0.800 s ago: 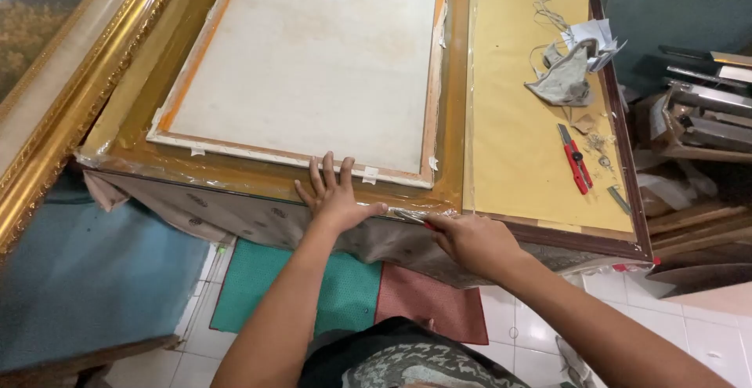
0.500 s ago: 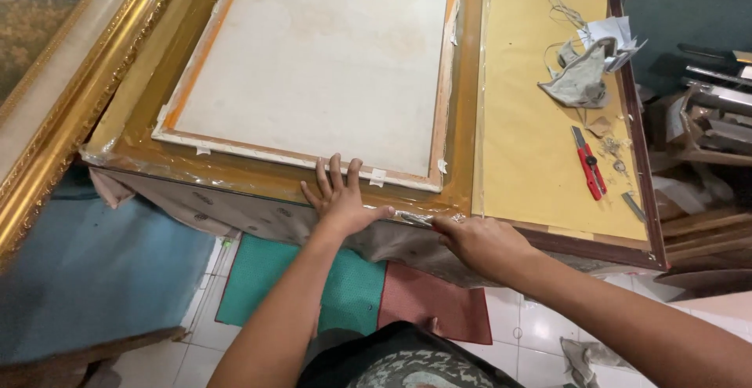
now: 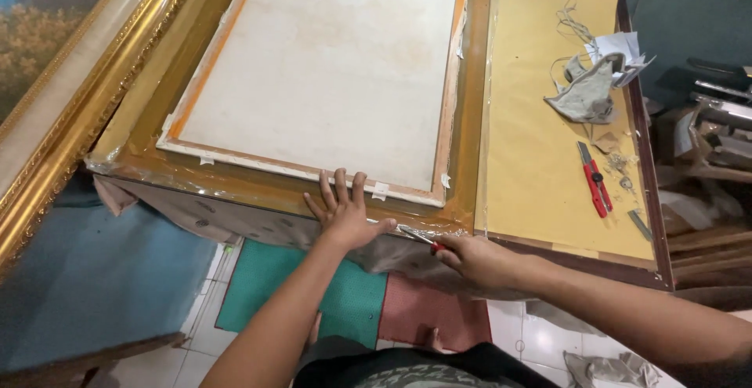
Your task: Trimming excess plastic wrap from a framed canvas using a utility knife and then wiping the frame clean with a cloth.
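Observation:
A large picture frame (image 3: pixel 258 180) lies face down on the table, wrapped in clear plastic, with the pale back of its canvas (image 3: pixel 329 74) showing. My left hand (image 3: pixel 342 212) lies flat, fingers spread, on the frame's near edge. My right hand (image 3: pixel 474 261) grips a small red-handled cutter (image 3: pixel 423 239) whose blade points left along the plastic at the frame's near right corner, just right of my left thumb.
A yellow-topped table (image 3: pixel 540 121) carries a second red cutter (image 3: pixel 595 178), a grey rag (image 3: pixel 583 94), string and scraps at its right. A gilded framed painting (image 3: pixel 55 98) leans at left. Green and red mats (image 3: pixel 352 294) lie on the tiled floor. Stacked wood pieces (image 3: pixel 721 145) sit far right.
My left hand has stayed flat on the frame's near edge. My right hand with the cutter has stayed at the near right corner. The view has shifted slightly.

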